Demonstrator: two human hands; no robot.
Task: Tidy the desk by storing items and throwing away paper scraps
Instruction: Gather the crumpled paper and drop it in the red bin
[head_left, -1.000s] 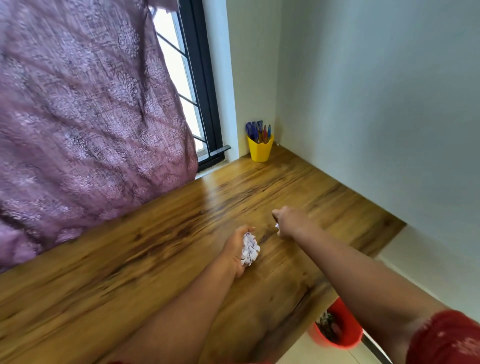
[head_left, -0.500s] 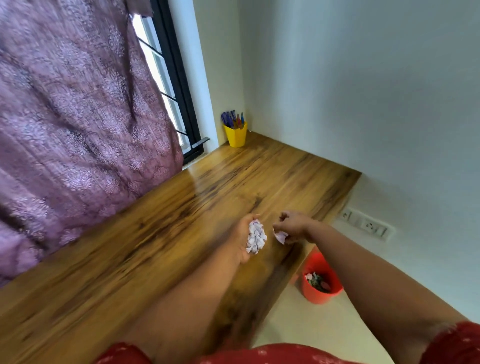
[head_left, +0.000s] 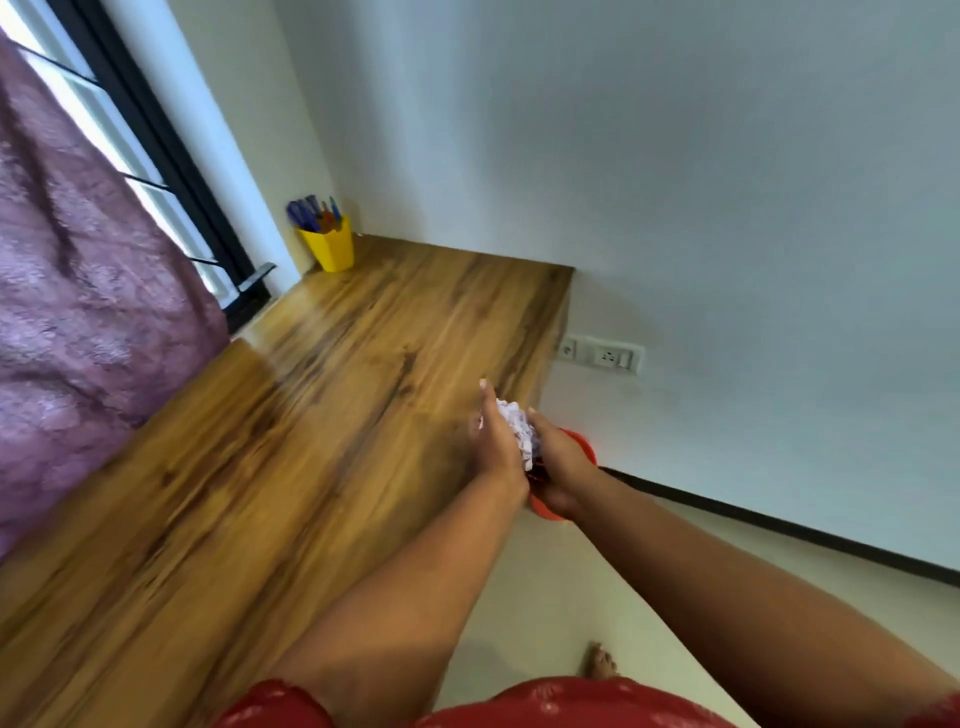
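Both hands at desk's right edge, pressed together around one crumpled paper wad. L hand cups it from the left: fingers mostly straight, wad against the palm side. R hand closes in from the right, fingers curled up against the wad. Whether R also holds a separate small scrap: can't tell, hidden betw. palms.

Wad location: in the air, just past desk edge, over the red bin on the floor. Bin mostly hidden behind R hand; only rim bits show at right and below the wrist. Contents not visible.

Step in hand (my read): drop the scraps into bin.

How to do it well:
- Get both hands centred over the bin mouth before letting go; it sits near the desk end and wall, so a wide release could land on the floor.
- Lower hands toward rim. Light paper drifts and bounces.
- Open hands downward together, check palms after, as small bits may cling.
- Look for strays on the floor by the bin.

Rest: yellow cup w/ pens stands in far corner of desk, upright, well apart from hands. Storing looks done; no scraps visible on the wood surface, though frame is motion-blurred.
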